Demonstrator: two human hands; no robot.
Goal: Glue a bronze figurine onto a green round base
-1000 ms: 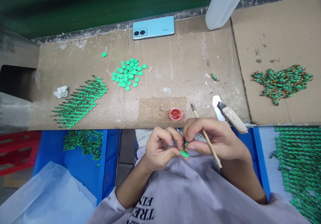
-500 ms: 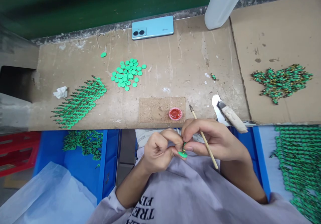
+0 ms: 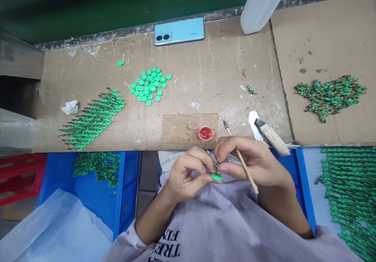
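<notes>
Green disc piece (image 3: 216, 176): pinched between left hand (image 3: 188, 176) and right hand (image 3: 252, 162) fingertips, just off tabletop (image 3: 205, 78) near edge; right also grips brush (image 3: 241, 159).

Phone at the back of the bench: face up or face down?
Face down. The phone lies flat on the bench with its camera lenses and maker's lettering facing up.

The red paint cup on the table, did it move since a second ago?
No. The red paint cup sits at the same right end of the brown cork pad, just beyond the hands.
</notes>
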